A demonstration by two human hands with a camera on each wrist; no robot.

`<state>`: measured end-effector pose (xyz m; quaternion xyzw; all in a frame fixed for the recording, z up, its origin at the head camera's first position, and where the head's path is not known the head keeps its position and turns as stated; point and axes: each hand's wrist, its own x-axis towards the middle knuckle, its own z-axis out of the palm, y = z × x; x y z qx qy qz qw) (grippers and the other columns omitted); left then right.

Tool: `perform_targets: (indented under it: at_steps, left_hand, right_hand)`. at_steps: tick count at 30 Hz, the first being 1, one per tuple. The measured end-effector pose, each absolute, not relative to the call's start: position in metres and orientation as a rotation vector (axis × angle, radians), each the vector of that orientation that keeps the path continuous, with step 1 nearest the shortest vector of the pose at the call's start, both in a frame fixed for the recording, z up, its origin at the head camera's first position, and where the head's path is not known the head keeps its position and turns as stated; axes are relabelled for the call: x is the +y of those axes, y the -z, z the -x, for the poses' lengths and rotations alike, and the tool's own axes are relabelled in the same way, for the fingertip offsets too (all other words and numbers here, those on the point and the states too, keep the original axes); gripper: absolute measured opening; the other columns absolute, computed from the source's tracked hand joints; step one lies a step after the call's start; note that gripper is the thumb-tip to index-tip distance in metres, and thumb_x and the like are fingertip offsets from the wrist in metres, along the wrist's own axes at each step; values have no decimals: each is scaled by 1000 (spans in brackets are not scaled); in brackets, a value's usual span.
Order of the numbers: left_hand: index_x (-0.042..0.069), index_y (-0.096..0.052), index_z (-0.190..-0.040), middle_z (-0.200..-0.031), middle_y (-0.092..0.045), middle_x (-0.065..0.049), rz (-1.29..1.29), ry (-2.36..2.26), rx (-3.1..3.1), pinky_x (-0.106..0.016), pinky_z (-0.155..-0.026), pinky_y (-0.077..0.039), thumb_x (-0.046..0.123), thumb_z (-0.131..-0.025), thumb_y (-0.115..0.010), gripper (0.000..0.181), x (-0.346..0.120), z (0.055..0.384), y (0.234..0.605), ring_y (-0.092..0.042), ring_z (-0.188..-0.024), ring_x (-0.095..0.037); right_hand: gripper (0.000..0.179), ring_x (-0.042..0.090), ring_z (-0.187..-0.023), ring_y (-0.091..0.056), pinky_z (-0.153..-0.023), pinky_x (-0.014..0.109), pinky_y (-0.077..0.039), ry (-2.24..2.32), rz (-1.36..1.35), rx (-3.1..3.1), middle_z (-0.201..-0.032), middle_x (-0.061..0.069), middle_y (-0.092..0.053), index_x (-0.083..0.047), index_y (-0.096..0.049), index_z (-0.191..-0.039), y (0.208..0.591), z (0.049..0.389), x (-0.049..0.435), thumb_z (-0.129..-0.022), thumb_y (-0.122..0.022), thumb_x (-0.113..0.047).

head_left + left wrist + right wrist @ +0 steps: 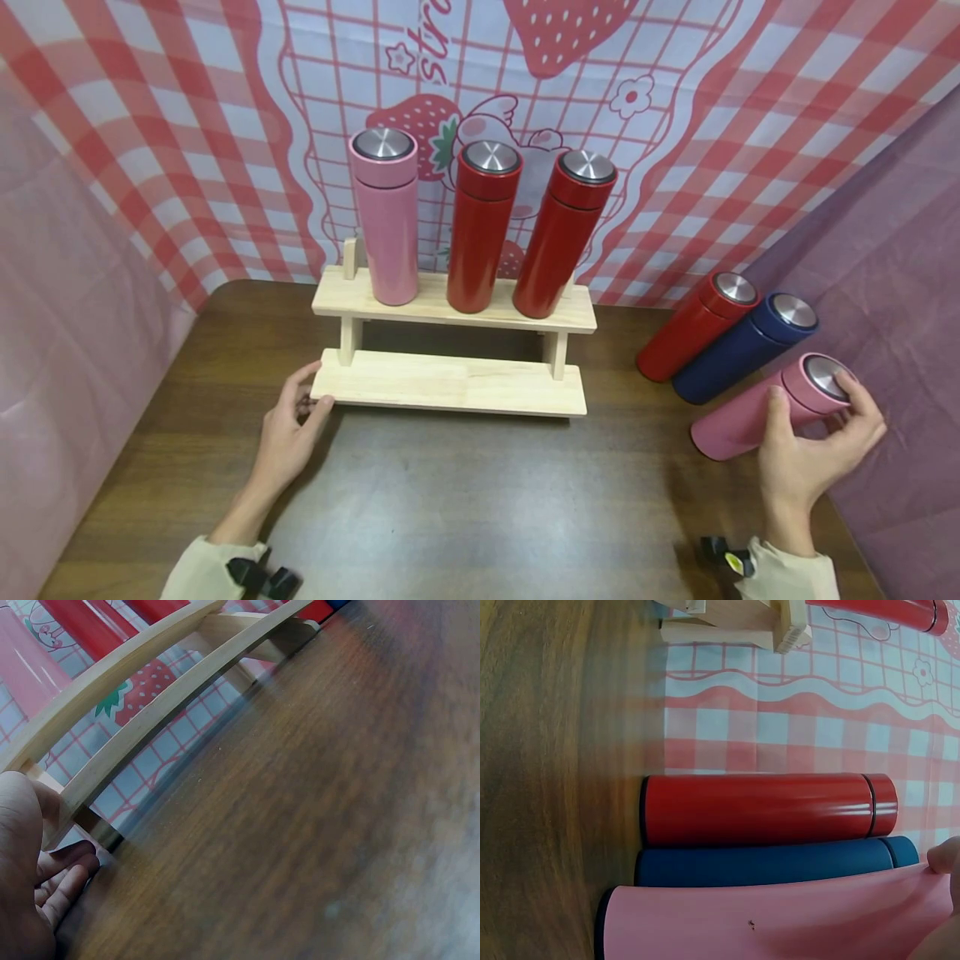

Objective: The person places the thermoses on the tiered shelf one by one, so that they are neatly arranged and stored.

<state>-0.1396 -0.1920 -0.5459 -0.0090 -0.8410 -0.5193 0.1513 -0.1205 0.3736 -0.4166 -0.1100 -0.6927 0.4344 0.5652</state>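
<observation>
A two-tier wooden rack (442,382) stands on the table. My left hand (288,433) holds the left end of its lower board, the thumb at the front corner and the other fingers at the side; in the left wrist view some fingers curl beneath the board. My right hand (817,454) grips a pink thermos (738,427) around its upper part, near the silver-topped lid. Right beside that thermos stand a blue thermos (765,864) and a red thermos (757,810). Whether the gripped thermos's base touches the table I cannot tell.
On the rack's upper board stand a pink thermos (390,233) and two red ones, a middle red thermos (480,250) and a right red thermos (558,250). Behind hangs a checked strawberry cloth (675,192). A purple curtain (892,275) borders the right side of the brown table (480,500).
</observation>
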Motion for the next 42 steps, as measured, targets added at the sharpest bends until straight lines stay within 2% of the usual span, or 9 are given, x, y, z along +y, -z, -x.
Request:
perform_targets:
  at_steps: [10,26,31,42]
  left_hand:
    - [1,-51,-160,-117,-77,-27,22,1492,-2419,-10,-84,-46,7,-109,-70,55,-191,140,545,-63,-94,-1]
    - [2,-51,-160,-115,-77,-26,23,1476,-2428,-12,-83,-46,8,-109,-70,55,-191,139,545,-63,-93,-3]
    - [2,-51,-160,-115,-77,-25,14,1475,-2436,-12,-83,-47,9,-110,-70,55,-191,139,544,-64,-93,-4]
    - [3,-52,-159,-115,-76,-27,14,1485,-2416,-14,-83,-48,14,-110,-71,54,-191,139,545,-68,-95,-18]
  right_hand:
    - [59,15,-128,-56,-98,23,-43,-1027,265,-1642,-139,-2,-63,-1,-68,-140,418,120,375,-83,-80,-10]
    - [58,15,-118,-62,-94,22,-46,-1052,236,-1563,-137,5,-67,4,-70,-134,424,125,380,-80,-83,-7]
    - [55,15,-115,-63,-93,22,-46,-1064,242,-1557,-136,5,-69,-3,-73,-132,428,128,386,-79,-85,-6]
    - [57,12,-110,-64,-92,23,-47,-1081,248,-1560,-135,6,-72,3,-72,-133,427,126,389,-78,-86,-4]
